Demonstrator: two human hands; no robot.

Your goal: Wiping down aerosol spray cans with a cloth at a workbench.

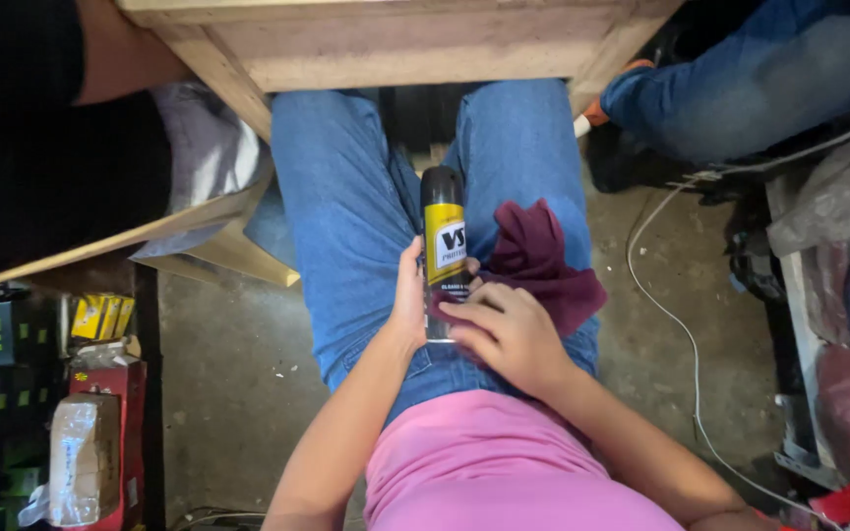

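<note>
A black spray can [444, 231] with a yellow label and black cap lies along my lap, between my jeans-clad thighs. My left hand [410, 295] grips its left side near the bottom. My right hand [506, 332] presses a maroon cloth [543, 264] against the lower part of the can, fingers curled over the cloth. The rest of the cloth lies spread over my right thigh.
A wooden table frame [405, 39] stands just ahead of my knees. Another person's jeans leg [740, 84] is at the upper right. A white cable [676, 324] runs across the concrete floor. Boxes and a wrapped package [86, 457] sit at the lower left.
</note>
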